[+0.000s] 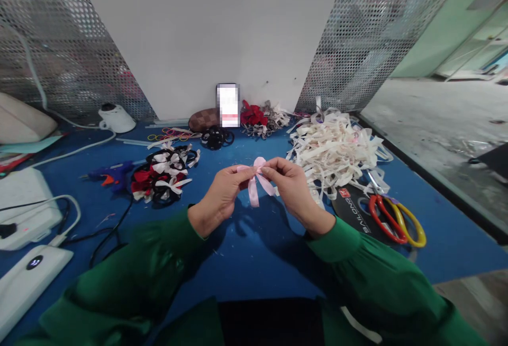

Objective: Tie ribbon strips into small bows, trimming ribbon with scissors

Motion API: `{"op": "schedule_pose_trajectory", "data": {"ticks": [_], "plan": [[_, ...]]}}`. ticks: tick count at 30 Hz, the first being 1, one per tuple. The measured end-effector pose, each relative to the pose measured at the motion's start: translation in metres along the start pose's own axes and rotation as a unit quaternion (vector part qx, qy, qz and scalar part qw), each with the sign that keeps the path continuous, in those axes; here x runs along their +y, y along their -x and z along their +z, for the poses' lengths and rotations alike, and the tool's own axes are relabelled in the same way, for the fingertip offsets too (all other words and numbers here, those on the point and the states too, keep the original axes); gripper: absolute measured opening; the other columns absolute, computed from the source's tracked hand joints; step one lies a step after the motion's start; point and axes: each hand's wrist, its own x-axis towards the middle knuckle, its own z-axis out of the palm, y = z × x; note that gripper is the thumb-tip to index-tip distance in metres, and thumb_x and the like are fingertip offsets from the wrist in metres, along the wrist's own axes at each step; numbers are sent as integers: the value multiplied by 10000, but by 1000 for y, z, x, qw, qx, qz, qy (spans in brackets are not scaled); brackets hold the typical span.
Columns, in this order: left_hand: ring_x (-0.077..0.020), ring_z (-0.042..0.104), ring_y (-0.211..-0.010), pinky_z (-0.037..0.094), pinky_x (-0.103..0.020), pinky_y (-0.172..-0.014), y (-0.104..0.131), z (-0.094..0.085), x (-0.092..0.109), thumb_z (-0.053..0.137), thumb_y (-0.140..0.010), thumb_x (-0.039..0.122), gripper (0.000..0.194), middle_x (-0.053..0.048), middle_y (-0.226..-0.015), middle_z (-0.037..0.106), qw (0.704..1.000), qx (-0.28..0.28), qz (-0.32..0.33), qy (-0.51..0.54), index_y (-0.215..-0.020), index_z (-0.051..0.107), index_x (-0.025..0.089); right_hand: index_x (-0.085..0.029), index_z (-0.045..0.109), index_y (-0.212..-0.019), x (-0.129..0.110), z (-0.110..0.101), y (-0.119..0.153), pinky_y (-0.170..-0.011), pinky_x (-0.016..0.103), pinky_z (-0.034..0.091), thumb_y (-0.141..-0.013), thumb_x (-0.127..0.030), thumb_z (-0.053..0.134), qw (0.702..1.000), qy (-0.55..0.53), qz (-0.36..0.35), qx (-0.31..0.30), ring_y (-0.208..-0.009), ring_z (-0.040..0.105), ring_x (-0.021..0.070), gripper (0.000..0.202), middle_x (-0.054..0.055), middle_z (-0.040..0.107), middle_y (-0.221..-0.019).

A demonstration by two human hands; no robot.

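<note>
A pink ribbon (254, 193) is looped like a bow, with tails hanging down, at the centre of the view above the blue table. Thumb and fingers of my left hand (227, 190) pinch its left side. From the right, my right hand (289, 184) pinches the ribbon near its middle, just below the upper loop. The fingertips of both hands are close together and hide part of the bow's centre.
Cream ribbon strips (333, 147) are heaped at the right, near red-and-yellow-handled scissors (391, 221). Finished-looking bows (164, 174) and a blue glue gun (113, 175) lie left. A phone (228, 105) stands behind on the blue table (254, 277). Power strips and cables occupy the far left.
</note>
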Motion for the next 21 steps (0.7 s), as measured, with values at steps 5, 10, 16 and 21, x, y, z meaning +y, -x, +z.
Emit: {"op": "schedule_pose_trajectory", "data": {"ticks": [5,10,16,21], "plan": [[-104,530,-621,398,-245,-612,0,0,2,930,-537,375,358,-8,-662,629,1000,-13,-12,18,-656,702,126,-179,670,-687,3,-1,-2,-613,256,371,-724,-370,787,995,-78,56,-30,-623,478,111,228,-28,606,-658],[-108,527,-621,388,-250,-596,-5,-6,1,880,-629,392,312,-14,-689,640,997,46,48,-34,-703,716,137,-175,688,-767,6,2,1,-633,267,374,-851,-518,669,999,2,2,-35,-670,488,127,353,-11,591,-706],[-104,467,-492,335,-257,-488,-2,-5,0,818,-695,419,304,13,-548,562,996,10,70,-53,-640,681,153,-182,654,-814,5,12,11,-663,294,455,-846,-629,627,982,-31,95,-159,-665,617,161,449,3,624,-678],[-97,455,-508,345,-253,-519,2,1,1,859,-626,395,310,17,-504,545,994,38,82,-64,-569,681,148,-215,507,-729,7,14,17,-584,279,395,-994,-464,395,975,139,35,-167,-528,526,142,380,-35,488,-549]]}}
